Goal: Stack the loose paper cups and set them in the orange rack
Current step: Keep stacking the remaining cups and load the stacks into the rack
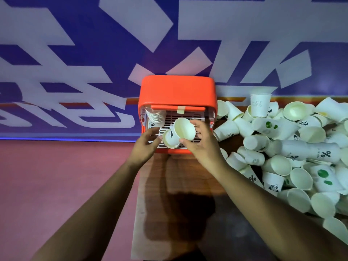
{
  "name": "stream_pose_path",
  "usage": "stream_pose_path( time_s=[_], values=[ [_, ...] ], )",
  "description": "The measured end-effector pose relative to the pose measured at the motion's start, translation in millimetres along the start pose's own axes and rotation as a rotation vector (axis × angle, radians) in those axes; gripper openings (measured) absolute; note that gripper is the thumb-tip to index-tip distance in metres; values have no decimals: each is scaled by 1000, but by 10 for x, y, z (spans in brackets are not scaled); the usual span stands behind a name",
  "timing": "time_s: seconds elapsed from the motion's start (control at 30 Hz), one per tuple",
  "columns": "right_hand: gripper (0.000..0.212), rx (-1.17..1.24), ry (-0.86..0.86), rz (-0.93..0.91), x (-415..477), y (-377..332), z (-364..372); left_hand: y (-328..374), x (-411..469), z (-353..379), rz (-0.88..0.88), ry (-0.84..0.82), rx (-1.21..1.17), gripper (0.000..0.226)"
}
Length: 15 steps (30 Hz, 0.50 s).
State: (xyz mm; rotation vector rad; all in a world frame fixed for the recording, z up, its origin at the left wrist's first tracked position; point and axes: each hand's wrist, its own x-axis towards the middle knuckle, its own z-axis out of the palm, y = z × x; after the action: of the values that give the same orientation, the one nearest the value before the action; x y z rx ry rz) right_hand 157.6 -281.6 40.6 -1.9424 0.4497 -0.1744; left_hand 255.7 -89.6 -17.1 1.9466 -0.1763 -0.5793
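Paper, light and easily crushed, the cups tilt over the rack, pinched by the right grip at the stiffer rim, likely the safest hold, while the left grip hovers open beside.

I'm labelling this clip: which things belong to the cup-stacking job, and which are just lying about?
Job:
right hand, gripping the held cups
left hand, beside them
loose cups, piled on the right
stacked cups, in the rack

Just there:
table
banner
floor
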Motion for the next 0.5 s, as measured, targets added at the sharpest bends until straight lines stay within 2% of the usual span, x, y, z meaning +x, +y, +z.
stream_pose_path(
  time_s=[0.13, 0.23, 0.37, 0.5],
  values=[
    [63, -125, -54, -57, 62, 30, 187, 68, -22, -114, -17, -49, -146, 40],
    [63, -223, -87, -117, 90, 86, 299, 102, -27, -90, -23, -159, -162, 45],
    [69, -315, -146, -105, 140, 207, 397, -20, 37, -33, 6, -279, -119, 59],
    [75, -338, -177, -30, 211, 327, 467, -116, 128, 2, 47, -247, 28, 58]
  ],
)
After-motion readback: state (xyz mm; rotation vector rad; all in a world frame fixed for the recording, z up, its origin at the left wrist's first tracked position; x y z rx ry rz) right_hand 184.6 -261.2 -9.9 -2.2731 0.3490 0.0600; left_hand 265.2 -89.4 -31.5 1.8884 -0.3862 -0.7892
